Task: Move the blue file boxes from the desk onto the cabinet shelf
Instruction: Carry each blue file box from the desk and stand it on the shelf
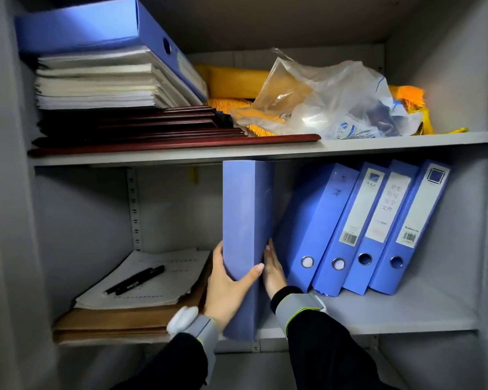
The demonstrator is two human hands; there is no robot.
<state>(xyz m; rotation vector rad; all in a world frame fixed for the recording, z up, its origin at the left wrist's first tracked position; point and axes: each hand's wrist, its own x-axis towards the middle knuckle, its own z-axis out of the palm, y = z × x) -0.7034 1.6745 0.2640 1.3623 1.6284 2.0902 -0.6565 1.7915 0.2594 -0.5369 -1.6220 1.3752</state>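
A plain blue file box [244, 220] stands upright at the front edge of the lower cabinet shelf [392, 313], its top just under the upper shelf. My left hand [227, 285] wraps around its lower left side, thumb across the front. My right hand [272, 273] lies flat against its right side, in the gap beside the other boxes. To the right, several blue file boxes [361, 229] stand on the same shelf leaning to the right, spines outward with white labels.
On the lower shelf at left lies a stack of brown envelopes and papers [141, 282] with two black pens [135, 280]. The upper shelf holds a blue box [102, 26] on paper stacks, dark red folders [166, 130], a plastic bag [330, 99] and yellow items.
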